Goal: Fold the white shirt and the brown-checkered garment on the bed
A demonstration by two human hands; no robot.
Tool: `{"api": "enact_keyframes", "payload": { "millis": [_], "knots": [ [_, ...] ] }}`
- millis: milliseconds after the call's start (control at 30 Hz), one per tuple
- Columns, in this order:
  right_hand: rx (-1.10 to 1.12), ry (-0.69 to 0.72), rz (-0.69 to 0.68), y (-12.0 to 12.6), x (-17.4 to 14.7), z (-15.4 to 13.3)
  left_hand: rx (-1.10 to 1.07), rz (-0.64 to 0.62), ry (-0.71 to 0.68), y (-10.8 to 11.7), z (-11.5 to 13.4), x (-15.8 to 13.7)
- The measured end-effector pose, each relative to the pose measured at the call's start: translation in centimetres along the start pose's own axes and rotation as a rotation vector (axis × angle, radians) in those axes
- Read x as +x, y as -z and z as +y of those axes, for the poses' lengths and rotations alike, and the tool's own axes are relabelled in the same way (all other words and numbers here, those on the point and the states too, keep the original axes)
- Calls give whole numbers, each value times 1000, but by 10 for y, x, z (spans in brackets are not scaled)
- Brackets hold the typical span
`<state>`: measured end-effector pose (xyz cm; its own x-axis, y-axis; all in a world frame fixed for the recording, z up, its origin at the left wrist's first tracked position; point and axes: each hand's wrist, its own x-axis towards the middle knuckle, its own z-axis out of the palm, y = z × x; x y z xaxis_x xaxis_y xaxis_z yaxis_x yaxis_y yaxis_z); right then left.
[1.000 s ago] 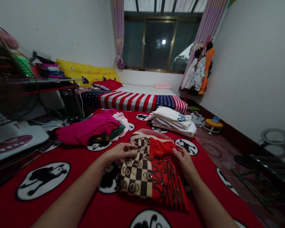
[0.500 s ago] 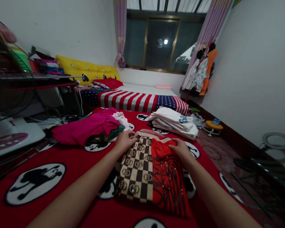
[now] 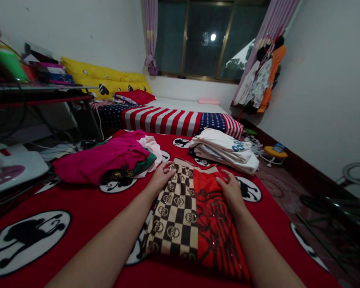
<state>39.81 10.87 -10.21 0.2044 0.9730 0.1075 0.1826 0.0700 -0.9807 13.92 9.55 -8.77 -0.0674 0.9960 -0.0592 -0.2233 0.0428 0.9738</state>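
A folded shirt [image 3: 180, 212], half brown-and-cream check and half red with dark shiny lines, lies flat in front of me. My left hand [image 3: 163, 176] pinches its far left corner, thumb on top. At the far right edge my right hand [image 3: 231, 189] grips the red half between thumb and fingers; part of the fingers is hidden. A pale band [image 3: 198, 165] shows along the shirt's far edge. Beyond my left hand lies a loose heap of clothes with a magenta garment [image 3: 108, 158] on top. A stack of folded white clothes [image 3: 225, 148] sits past my right hand.
Everything lies on a red blanket [image 3: 87, 248] with black-and-white oval prints. Behind it stands a bed with a striped cover [image 3: 162, 120]. On the left are a cluttered desk [image 3: 48, 90] and a white machine [image 3: 15, 168]. A small orange stool [image 3: 274, 152] stands on the right.
The view has tipped downward slightly. Both hands remain at the shirt's far corners, and the shirt lies a little flatter, with its far pale band showing more evenly.
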Motion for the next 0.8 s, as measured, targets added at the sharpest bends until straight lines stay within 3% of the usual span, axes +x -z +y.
{"api": "enact_keyframes", "payload": {
  "millis": [67, 133, 233, 300, 367, 433, 500, 600, 800],
  "knots": [
    [-78, 25, -2, 3, 0, -2, 68, 24, 8, 2, 4, -1],
    [-293, 97, 30, 7, -4, -14, 275, 107, -60, 1, 13, -5],
    [-702, 337, 122, 5, -17, -43, 778, 257, -384, -6, 30, -17],
    [-816, 528, 122, -1, -26, -58, 991, 175, -592, -14, 35, -25],
    [-857, 631, 2, -8, -31, -61, 1093, -29, -654, -20, 32, -30],
    [-952, 564, -174, -12, -29, -51, 1211, -186, -581, -20, 21, -32],
    [-1069, 383, -285, -10, -23, -34, 1342, -243, -467, -15, 8, -30],
    [-1136, 230, -300, -4, -12, -16, 1428, -274, -390, -6, -4, -26],
    [-1124, 253, -278, 0, -8, -11, 1457, -258, -400, -5, -4, -25]
  ]
}}
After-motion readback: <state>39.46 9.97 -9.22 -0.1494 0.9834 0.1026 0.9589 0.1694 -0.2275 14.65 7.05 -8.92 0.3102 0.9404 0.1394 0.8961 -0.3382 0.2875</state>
